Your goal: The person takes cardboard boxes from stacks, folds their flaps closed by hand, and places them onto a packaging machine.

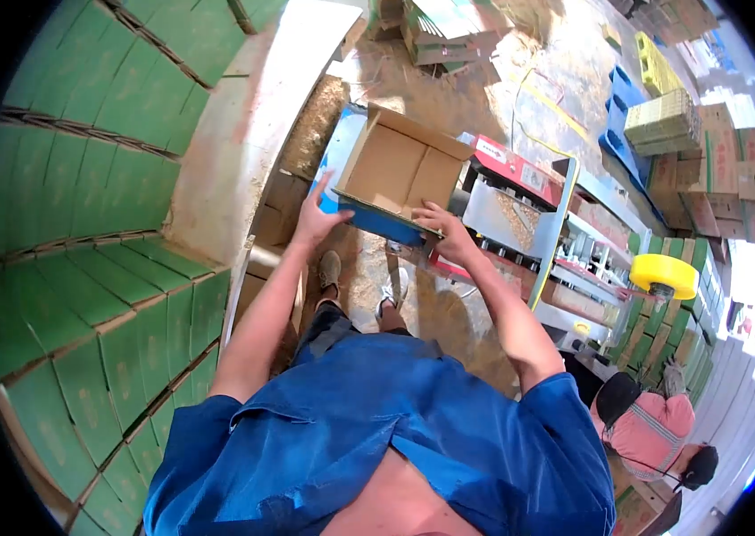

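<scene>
An open cardboard box [404, 170], blue outside and brown inside, is held in front of me with its opening facing up; nothing shows inside it. My left hand [317, 217] grips its near left corner, thumb along the blue side. On the near right edge rests my right hand [442, 228], its fingers reaching over the rim. Just right of the box is a red and silver machine [520, 170] with a metal surface.
Stacked green cartons [83, 295] fill the left side, beside a pale board [243, 134]. A yellow rail [563, 232] and a yellow wheel [665, 276] stand to the right. A person in pink [650, 424] is at the lower right. Brown cartons [717, 170] are stacked behind.
</scene>
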The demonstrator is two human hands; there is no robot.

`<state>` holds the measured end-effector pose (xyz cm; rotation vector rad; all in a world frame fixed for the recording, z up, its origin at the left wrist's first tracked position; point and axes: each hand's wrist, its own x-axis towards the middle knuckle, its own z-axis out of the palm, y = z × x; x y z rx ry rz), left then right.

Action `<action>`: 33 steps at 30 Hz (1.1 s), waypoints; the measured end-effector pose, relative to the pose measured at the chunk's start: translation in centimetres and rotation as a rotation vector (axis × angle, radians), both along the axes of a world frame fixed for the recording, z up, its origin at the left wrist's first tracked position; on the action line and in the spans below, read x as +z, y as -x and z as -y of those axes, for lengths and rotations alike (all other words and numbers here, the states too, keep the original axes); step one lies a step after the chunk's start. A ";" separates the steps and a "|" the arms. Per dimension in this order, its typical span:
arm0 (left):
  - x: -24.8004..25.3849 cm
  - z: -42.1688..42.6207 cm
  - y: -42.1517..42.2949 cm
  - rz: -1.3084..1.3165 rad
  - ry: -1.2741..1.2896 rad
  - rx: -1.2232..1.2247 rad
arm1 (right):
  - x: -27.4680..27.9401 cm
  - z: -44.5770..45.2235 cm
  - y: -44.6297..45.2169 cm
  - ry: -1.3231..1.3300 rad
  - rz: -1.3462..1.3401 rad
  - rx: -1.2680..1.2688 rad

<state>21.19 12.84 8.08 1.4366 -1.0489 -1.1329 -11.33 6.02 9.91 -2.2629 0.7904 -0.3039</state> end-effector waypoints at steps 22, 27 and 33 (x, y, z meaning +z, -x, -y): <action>-1.0 9.7 2.4 0.796 -0.159 -0.077 | 8.3 13.0 -7.2 0.069 -0.062 -0.619; -0.3 10.1 2.8 0.799 -0.308 -0.083 | 2.9 5.0 -10.7 0.124 -0.455 -0.361; 0.6 10.2 3.6 0.968 -0.192 -0.304 | -0.1 0.7 -7.0 0.228 -0.333 -0.325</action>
